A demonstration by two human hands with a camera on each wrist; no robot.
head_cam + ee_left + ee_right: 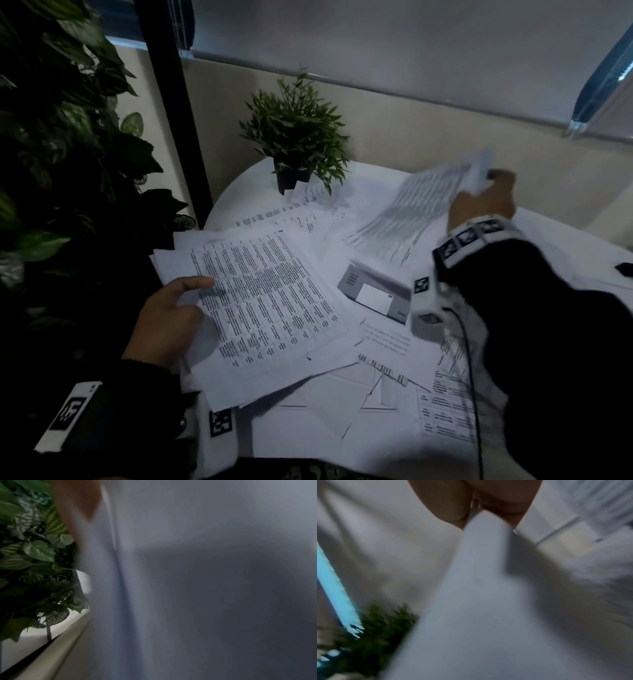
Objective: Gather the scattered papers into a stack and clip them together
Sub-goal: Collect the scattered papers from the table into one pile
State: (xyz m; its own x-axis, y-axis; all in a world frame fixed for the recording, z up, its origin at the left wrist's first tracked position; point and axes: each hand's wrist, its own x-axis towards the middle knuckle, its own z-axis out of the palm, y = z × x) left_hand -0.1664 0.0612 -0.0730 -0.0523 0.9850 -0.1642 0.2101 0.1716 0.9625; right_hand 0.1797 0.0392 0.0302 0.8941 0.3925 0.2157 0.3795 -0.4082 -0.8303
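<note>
My left hand (171, 308) grips a loose stack of printed papers (260, 308) at its left edge, thumb on top of the text, over the white round table (239, 192). The stack's underside (188, 574) fills the left wrist view, with my left hand (77, 500) blurred at the top. Far right, my right hand (486, 202) pinches the corner of one printed sheet (421, 209) and holds it lifted and blurred. In the right wrist view the same sheet (479, 588) runs out from between the fingers (505, 500). More sheets (376, 377) lie scattered across the table.
A small potted plant (294, 137) stands at the back of the table on a sheet. A page with a grey printer picture (376, 294) lies mid-table. Large leafy plants (51, 154) crowd the left side. A small black object (625, 267) lies at the right edge.
</note>
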